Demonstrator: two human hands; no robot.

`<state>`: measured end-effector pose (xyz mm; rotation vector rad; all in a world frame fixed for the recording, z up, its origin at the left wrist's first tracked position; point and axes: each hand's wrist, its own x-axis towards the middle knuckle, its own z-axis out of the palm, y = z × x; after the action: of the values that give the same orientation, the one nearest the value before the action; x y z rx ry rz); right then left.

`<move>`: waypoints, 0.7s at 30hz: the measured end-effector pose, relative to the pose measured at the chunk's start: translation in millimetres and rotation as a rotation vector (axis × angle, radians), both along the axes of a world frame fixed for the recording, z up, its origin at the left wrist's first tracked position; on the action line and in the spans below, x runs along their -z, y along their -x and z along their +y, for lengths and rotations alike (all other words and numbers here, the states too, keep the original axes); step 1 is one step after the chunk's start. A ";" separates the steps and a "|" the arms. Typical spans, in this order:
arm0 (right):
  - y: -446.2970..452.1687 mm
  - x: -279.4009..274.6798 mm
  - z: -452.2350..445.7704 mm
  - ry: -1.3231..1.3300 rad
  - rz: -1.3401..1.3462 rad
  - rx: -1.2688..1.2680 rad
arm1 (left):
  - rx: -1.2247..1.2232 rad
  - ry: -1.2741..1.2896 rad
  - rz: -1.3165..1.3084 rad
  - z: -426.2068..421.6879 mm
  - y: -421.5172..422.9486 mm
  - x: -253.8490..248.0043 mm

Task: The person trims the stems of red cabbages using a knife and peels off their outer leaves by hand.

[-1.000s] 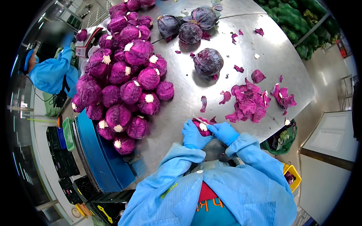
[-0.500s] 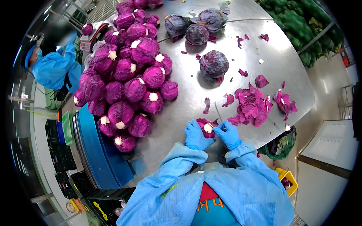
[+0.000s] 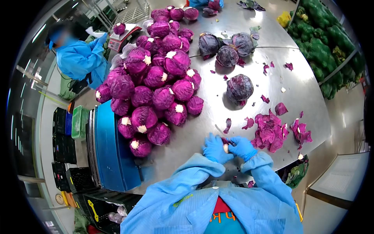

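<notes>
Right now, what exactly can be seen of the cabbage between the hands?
The cabbage is mostly hidden: only some dark purple leaf and a pale patch, likely the stem, show. The blue-gloved left hand wraps it; the right hand is against its other side, above the metal table. Whether it rests there is unclear.
</notes>
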<state>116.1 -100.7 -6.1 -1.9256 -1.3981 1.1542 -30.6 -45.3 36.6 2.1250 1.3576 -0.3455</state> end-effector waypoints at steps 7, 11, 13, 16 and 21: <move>9.7 -0.8 -0.6 -0.011 -0.208 0.097 | 0.151 -0.218 0.147 -5.3 -25.1 30.7; 16.7 10.6 -8.2 -0.189 -0.257 0.280 | 0.138 -0.273 -0.033 -7.3 -17.6 36.6; -11.8 34.4 -12.2 -0.081 -0.390 0.304 | 0.180 -0.392 -0.326 -10.3 3.7 43.4; -47.8 68.3 -29.8 0.063 -0.456 0.376 | 0.253 -0.431 -0.543 -11.2 36.0 44.9; -89.9 35.1 -48.7 -0.316 -0.679 0.575 | 0.031 -0.305 -0.791 1.5 89.8 65.4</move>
<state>206.0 -149.4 -41.2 -2.3413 -1.0907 -0.0005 -120.5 -43.8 -28.8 2.1520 0.9328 0.6733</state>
